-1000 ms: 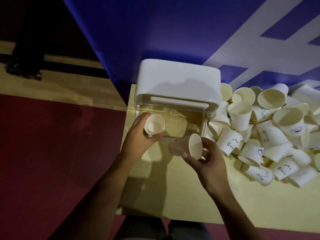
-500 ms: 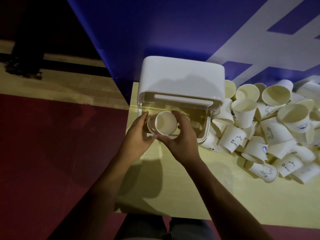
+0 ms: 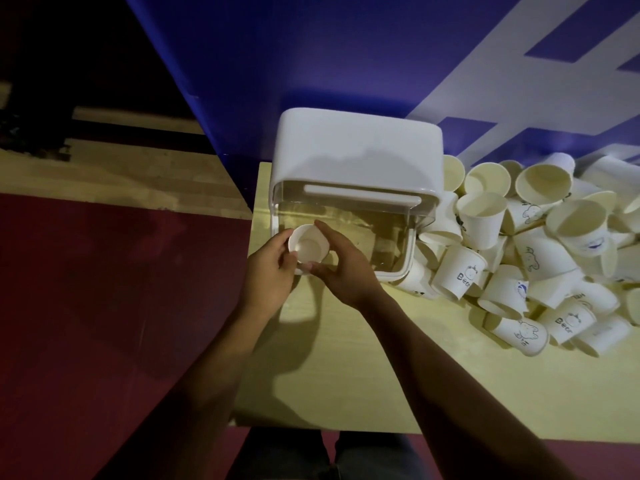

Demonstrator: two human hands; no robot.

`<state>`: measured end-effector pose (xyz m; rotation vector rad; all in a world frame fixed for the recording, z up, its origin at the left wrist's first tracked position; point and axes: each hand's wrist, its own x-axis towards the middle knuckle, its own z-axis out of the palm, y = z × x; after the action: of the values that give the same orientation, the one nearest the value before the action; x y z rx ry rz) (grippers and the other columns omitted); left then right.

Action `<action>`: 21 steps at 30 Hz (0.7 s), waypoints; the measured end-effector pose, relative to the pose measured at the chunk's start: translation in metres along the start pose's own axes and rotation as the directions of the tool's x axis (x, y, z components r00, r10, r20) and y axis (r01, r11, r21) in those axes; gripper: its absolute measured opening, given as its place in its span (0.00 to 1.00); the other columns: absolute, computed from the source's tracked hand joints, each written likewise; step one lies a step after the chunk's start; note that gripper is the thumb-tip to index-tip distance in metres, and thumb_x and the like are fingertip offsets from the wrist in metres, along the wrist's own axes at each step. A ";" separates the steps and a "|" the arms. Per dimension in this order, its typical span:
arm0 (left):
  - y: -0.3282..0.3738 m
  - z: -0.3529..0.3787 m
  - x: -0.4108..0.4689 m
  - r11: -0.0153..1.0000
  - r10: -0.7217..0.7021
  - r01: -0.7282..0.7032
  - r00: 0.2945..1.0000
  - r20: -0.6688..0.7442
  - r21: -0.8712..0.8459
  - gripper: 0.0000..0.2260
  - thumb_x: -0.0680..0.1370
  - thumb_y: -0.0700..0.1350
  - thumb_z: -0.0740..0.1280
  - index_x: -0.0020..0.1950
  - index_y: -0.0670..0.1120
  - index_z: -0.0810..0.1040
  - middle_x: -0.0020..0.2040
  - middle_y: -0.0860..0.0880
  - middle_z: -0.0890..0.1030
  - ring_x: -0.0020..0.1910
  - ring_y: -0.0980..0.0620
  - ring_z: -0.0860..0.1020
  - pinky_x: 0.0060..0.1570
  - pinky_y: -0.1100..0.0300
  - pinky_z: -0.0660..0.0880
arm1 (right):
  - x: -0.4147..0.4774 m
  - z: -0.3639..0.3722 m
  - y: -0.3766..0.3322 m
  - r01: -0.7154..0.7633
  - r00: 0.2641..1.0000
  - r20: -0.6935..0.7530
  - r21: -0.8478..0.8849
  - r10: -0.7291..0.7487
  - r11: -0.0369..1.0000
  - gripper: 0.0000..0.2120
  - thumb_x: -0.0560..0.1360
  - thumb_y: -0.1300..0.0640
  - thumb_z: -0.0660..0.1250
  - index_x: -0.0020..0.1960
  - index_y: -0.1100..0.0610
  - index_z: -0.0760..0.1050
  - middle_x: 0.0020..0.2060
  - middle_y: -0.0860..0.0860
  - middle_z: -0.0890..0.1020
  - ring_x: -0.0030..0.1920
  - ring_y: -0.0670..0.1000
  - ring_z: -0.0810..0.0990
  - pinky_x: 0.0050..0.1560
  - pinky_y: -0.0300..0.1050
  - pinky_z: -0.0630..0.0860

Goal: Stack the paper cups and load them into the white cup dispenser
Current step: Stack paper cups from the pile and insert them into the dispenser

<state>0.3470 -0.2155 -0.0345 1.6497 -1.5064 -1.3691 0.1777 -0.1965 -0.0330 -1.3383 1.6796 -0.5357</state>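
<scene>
A white cup dispenser [image 3: 356, 150] with a clear front compartment stands at the back left of the yellow table [image 3: 346, 375]. In front of its left side I hold nested paper cups [image 3: 308, 244], mouth up. My left hand [image 3: 270, 271] grips the cups from the left. My right hand [image 3: 343, 268] curls round them from the right, with fingers on the rim and underside. A big heap of loose white paper cups [image 3: 540, 258] lies to the right of the dispenser.
A blue wall panel [image 3: 311, 57] with white stripes rises right behind the dispenser. The table's left edge runs just beside my left hand, with red floor [image 3: 104, 306] below. Bare tabletop stretches in front of the dispenser toward me.
My right hand brought its cup leftward and set it into the cup in my left hand. Both hands now hold the nested cups at the dispenser's front left.
</scene>
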 end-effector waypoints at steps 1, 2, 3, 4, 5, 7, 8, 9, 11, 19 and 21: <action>0.002 0.000 -0.001 1.000 0.000 0.000 1.000 -0.004 -0.015 0.21 0.82 0.38 0.65 0.69 0.61 0.75 0.61 0.57 0.83 0.62 0.57 0.81 0.63 0.48 0.79 | 0.001 -0.002 0.000 -0.001 1.000 0.013 0.003 0.001 1.000 0.40 0.74 0.46 0.77 0.81 0.47 0.62 0.76 0.47 0.72 0.74 0.50 0.70 0.73 0.54 0.70; 0.003 0.000 -0.002 1.000 0.000 0.000 1.000 -0.008 -0.021 0.21 0.82 0.37 0.66 0.69 0.61 0.74 0.61 0.59 0.83 0.62 0.58 0.81 0.63 0.48 0.79 | 0.002 -0.004 -0.001 0.003 1.000 0.029 -0.001 -0.003 1.000 0.41 0.74 0.46 0.77 0.81 0.47 0.61 0.76 0.47 0.71 0.74 0.50 0.70 0.74 0.54 0.69; 0.006 0.000 -0.003 1.000 0.005 -0.005 1.000 -0.017 -0.009 0.21 0.82 0.38 0.66 0.69 0.60 0.75 0.60 0.59 0.83 0.62 0.58 0.81 0.63 0.48 0.79 | 0.001 -0.005 -0.003 0.011 0.999 0.049 -0.008 -0.011 1.000 0.41 0.75 0.45 0.76 0.82 0.47 0.60 0.77 0.47 0.70 0.75 0.50 0.68 0.75 0.53 0.68; 0.010 -0.002 -0.007 0.999 0.015 -0.014 0.999 -0.039 0.029 0.20 0.82 0.39 0.67 0.69 0.59 0.76 0.61 0.59 0.83 0.62 0.59 0.81 0.63 0.50 0.79 | -0.001 -0.007 -0.006 0.029 0.998 0.064 -0.014 -0.028 0.999 0.42 0.75 0.44 0.76 0.82 0.47 0.58 0.78 0.47 0.68 0.76 0.50 0.67 0.75 0.52 0.67; 0.013 -0.004 -0.013 0.996 0.032 -0.024 0.996 -0.082 0.090 0.19 0.81 0.40 0.68 0.70 0.56 0.77 0.62 0.57 0.83 0.60 0.59 0.81 0.62 0.54 0.79 | -0.006 -0.008 -0.009 0.044 0.997 0.063 -0.016 -0.043 0.999 0.42 0.76 0.43 0.74 0.83 0.46 0.56 0.79 0.46 0.67 0.77 0.49 0.66 0.75 0.49 0.66; 0.027 -0.006 -0.032 0.971 0.121 -0.077 0.975 -0.186 0.226 0.18 0.81 0.41 0.69 0.70 0.49 0.78 0.63 0.51 0.82 0.57 0.57 0.79 0.56 0.62 0.76 | -0.025 -0.009 -0.008 0.017 1.000 -0.017 0.008 -0.017 1.000 0.38 0.78 0.40 0.70 0.83 0.45 0.57 0.79 0.46 0.68 0.75 0.47 0.68 0.72 0.46 0.68; 0.037 -0.004 -0.044 0.956 0.188 -0.131 0.960 -0.209 0.261 0.16 0.80 0.41 0.70 0.69 0.47 0.79 0.63 0.49 0.81 0.57 0.56 0.78 0.54 0.63 0.74 | -0.039 -0.012 -0.003 -0.013 0.997 -0.080 0.024 0.015 1.000 0.34 0.80 0.41 0.68 0.81 0.46 0.61 0.76 0.46 0.71 0.73 0.47 0.71 0.71 0.48 0.71; 0.048 0.003 -0.054 0.942 0.255 -0.196 0.946 -0.199 0.274 0.15 0.80 0.42 0.69 0.67 0.45 0.80 0.63 0.49 0.81 0.57 0.55 0.78 0.54 0.63 0.74 | -0.054 -0.017 0.005 -0.035 0.988 -0.147 0.029 0.039 0.999 0.28 0.81 0.44 0.68 0.79 0.48 0.67 0.73 0.47 0.76 0.70 0.47 0.75 0.69 0.50 0.75; 0.069 0.025 -0.067 0.907 0.358 -0.324 0.930 -0.087 0.269 0.13 0.81 0.44 0.68 0.65 0.45 0.80 0.62 0.50 0.80 0.58 0.54 0.78 0.55 0.62 0.75 | -0.084 -0.028 0.025 -0.047 0.960 -0.276 0.021 0.051 0.999 0.19 0.81 0.52 0.69 0.71 0.52 0.77 0.65 0.47 0.82 0.65 0.46 0.79 0.65 0.49 0.77; 0.163 0.179 -0.035 0.948 0.151 -0.210 0.958 0.243 0.239 0.30 0.77 0.55 0.74 0.76 0.51 0.68 0.70 0.52 0.74 0.63 0.53 0.77 0.57 0.53 0.81 | -0.191 -0.104 0.094 -0.246 0.849 -0.419 0.226 0.322 0.942 0.11 0.81 0.58 0.68 0.62 0.48 0.81 0.56 0.35 0.82 0.57 0.35 0.80 0.57 0.36 0.79; 0.177 0.211 -0.011 0.974 0.044 -0.095 0.971 0.237 0.207 0.35 0.74 0.58 0.76 0.76 0.50 0.66 0.70 0.49 0.75 0.64 0.48 0.78 0.58 0.47 0.80 | -0.210 -0.120 0.110 -0.258 0.813 -0.449 0.294 0.371 0.920 0.10 0.81 0.60 0.69 0.57 0.47 0.82 0.55 0.37 0.83 0.55 0.36 0.81 0.53 0.34 0.78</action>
<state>0.0848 -0.1967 0.0481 1.5879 -1.8891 -1.4409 0.0201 0.0111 0.0208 -0.7623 2.1362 -0.8933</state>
